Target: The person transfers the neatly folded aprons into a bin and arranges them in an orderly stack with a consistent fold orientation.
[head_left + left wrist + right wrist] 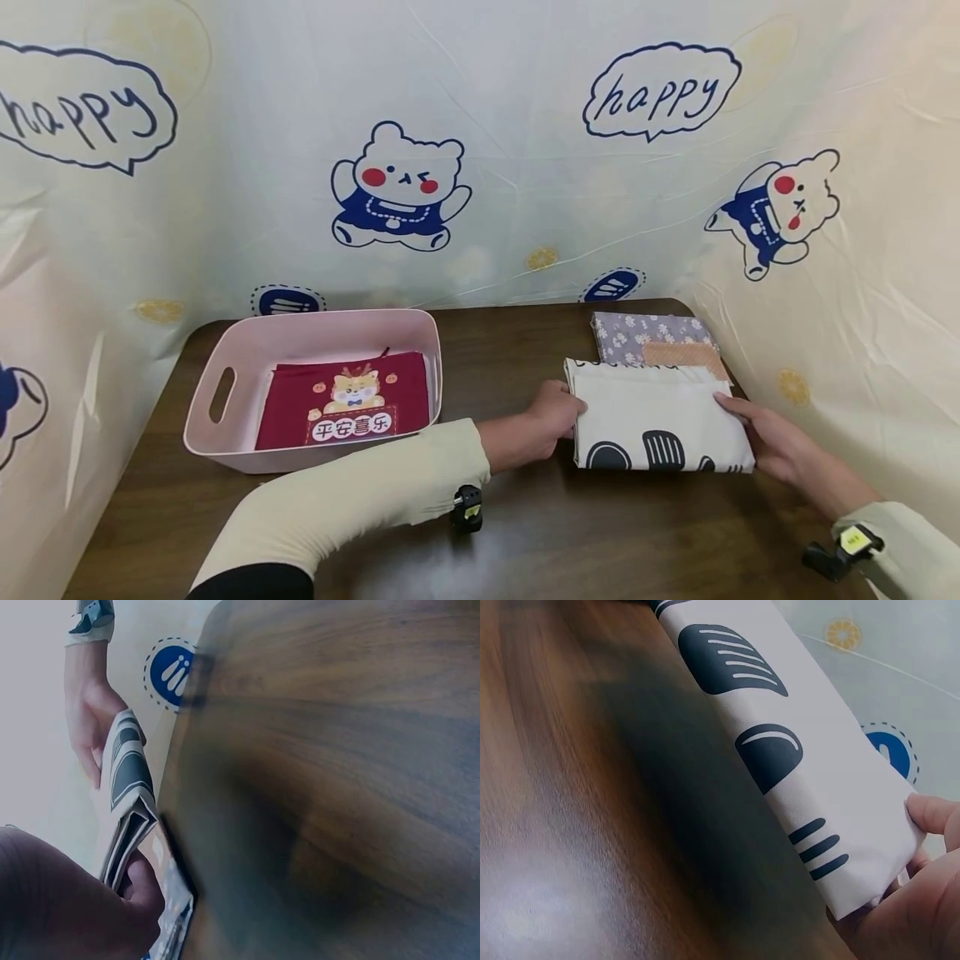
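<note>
A folded white cloth (pixel 660 400) with black printed shapes is held between both hands at the right of the table. My left hand (pixel 553 412) grips its left edge; the left wrist view shows the thumb against the layered end of the fold. At the opposite end, my right hand (pixel 776 440) pinches the corner, thumb on the upper face and fingers underneath, as the right wrist view (pixel 922 885) shows. Behind the white cloth, and partly covered by it, lies a folded purple floral cloth (pixel 621 335) with an orange patch (pixel 678 354).
On the left of the brown table (pixel 495 358) stands a pink bin (pixel 322 333) with an oval handle hole. Inside it is a dark red folded cloth (pixel 288 408) with a cartoon animal and Chinese lettering. A printed curtain (pixel 510 208) hangs around the table's back and sides.
</note>
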The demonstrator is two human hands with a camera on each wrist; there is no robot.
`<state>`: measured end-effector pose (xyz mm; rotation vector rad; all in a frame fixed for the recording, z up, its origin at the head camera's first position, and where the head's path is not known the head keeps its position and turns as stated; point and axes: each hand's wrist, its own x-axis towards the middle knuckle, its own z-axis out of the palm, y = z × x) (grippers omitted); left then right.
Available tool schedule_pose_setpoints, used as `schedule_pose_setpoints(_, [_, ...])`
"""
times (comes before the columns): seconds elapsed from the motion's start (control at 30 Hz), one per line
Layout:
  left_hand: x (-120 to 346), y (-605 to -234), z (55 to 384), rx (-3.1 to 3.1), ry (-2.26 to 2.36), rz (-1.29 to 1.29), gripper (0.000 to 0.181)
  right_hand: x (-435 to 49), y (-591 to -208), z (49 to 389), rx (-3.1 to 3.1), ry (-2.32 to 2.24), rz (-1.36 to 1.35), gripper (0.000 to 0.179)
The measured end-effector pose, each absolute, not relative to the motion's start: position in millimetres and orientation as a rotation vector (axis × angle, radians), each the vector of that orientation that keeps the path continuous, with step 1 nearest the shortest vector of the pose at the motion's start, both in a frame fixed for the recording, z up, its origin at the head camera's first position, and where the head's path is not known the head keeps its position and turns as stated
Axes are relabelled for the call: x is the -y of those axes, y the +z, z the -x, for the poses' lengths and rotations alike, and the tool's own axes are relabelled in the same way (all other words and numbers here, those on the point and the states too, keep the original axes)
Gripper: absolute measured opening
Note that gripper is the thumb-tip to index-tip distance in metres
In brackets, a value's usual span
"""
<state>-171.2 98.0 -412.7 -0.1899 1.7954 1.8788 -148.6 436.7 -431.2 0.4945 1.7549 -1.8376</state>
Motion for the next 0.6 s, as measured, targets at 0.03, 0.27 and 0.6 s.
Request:
schedule_pose_setpoints(0.03, [-96.1, -412.7, 171.6, -1.798, 1.880, 0.191, 0.019, -434.8, -430.8, 149.2, -1.757, -1.835, -0.486, 0.023])
schedule_pose_setpoints(0.27, [-80.6, -409.2, 175.5, -1.809, 1.890, 0.192, 0.021, -424.9, -432.2, 153.1, -1.777, -1.845, -0.441, 0.023])
schedule_pose_setpoints(0.6, [-57.3, -398.6, 183.5, -1.819, 1.819, 0.177, 0.028, -405.9, -426.9, 152.8, -1.807, -1.889, -0.339, 0.024])
